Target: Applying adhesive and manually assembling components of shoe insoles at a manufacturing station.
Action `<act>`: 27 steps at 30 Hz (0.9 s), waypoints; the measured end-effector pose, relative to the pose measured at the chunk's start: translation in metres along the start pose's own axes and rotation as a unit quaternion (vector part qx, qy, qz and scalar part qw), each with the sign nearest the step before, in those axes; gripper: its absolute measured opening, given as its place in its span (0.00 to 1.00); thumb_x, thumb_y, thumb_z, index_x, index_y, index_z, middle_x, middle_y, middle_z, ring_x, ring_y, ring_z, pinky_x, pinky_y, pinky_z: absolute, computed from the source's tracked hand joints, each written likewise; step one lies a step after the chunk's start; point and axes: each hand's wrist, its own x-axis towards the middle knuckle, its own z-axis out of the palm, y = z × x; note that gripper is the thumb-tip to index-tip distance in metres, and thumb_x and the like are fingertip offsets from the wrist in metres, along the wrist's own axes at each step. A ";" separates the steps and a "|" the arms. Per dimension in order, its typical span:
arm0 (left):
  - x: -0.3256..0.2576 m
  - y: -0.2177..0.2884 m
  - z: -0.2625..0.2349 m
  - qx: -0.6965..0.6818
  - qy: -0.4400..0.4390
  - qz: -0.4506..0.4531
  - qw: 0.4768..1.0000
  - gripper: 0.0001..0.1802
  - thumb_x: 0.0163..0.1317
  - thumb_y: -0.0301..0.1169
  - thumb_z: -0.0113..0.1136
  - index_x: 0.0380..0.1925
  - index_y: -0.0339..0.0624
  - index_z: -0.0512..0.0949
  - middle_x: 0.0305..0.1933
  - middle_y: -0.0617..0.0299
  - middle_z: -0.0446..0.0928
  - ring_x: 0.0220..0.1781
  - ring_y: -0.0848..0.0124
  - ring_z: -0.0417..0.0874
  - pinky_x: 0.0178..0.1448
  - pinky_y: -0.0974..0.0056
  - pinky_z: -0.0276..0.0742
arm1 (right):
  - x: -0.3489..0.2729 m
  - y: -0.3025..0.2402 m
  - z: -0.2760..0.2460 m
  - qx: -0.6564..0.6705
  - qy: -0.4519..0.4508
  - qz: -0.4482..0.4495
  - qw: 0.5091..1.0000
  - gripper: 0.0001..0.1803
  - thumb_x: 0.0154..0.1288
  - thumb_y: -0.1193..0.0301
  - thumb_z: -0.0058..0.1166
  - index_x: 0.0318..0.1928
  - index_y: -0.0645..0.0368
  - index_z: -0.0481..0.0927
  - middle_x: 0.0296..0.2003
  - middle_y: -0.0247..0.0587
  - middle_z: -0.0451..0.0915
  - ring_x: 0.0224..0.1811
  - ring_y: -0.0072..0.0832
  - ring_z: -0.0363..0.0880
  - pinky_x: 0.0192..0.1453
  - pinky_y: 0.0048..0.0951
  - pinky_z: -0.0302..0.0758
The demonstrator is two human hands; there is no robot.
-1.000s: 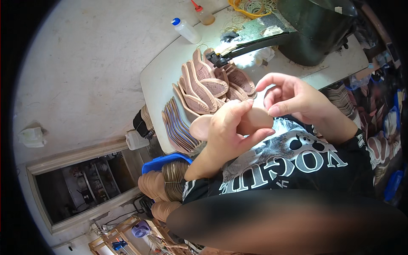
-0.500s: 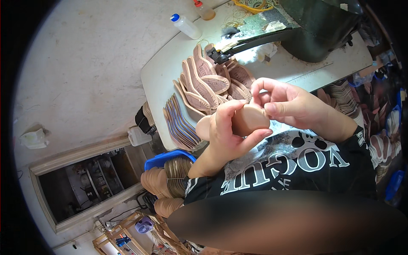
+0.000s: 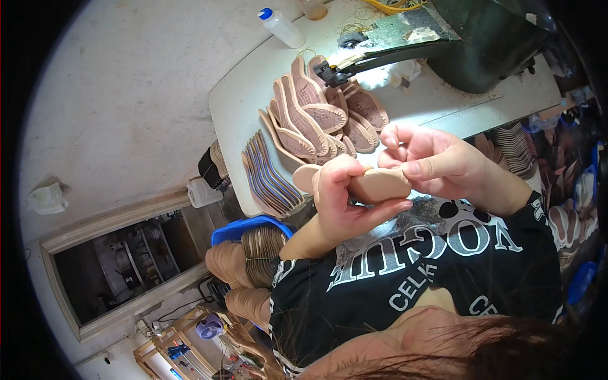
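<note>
**Tan, smooth, round-ended insole (image 3: 381, 185) lies crosswise in the left hand (image 3: 339, 196)**

In the head view, the insole is held up on the person's side of the pale grey desk (image 3: 443, 117). Its long axis runs roughly from nine o'clock to three: one rounded end points to three o'clock, and the other shows past the back of the left hand at nine. Which is toe and which is heel, I cannot tell.

The left fingers pinch the insole, the thumb along its lower side and the others curled over its upper side, covering its middle. The right hand (image 3: 437, 161) is at the insole's two o'clock, thumb and forefinger close together at the rim; whether they grip it, I cannot tell.

From the insole, a heap of brown insoles with pleated tan edges (image 3: 307, 120) sits at ten to eleven o'clock, and a row of thin, blue-and-tan striped insoles on edge (image 3: 272, 177) at nine. A white plastic bottle with a blue cap (image 3: 282, 29) stands at eleven. At one o'clock is a bulky dark green machine (image 3: 484, 54); its narrow black arm (image 3: 386, 61) reaches over the desk, its tip hiding part of the heap. A blue plastic basket (image 3: 231, 232) sits at eight.
</note>
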 end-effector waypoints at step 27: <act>0.023 0.000 0.008 -0.015 0.077 0.065 0.995 0.27 0.44 0.37 0.76 0.44 0.47 0.73 0.32 0.59 0.74 0.25 0.70 0.79 0.26 0.68 0.75 | 0.006 -0.002 0.025 -0.176 0.056 -0.036 0.982 0.21 0.63 0.73 0.59 0.53 0.60 0.66 0.39 0.35 0.76 0.43 0.18 0.74 0.47 0.19 0.70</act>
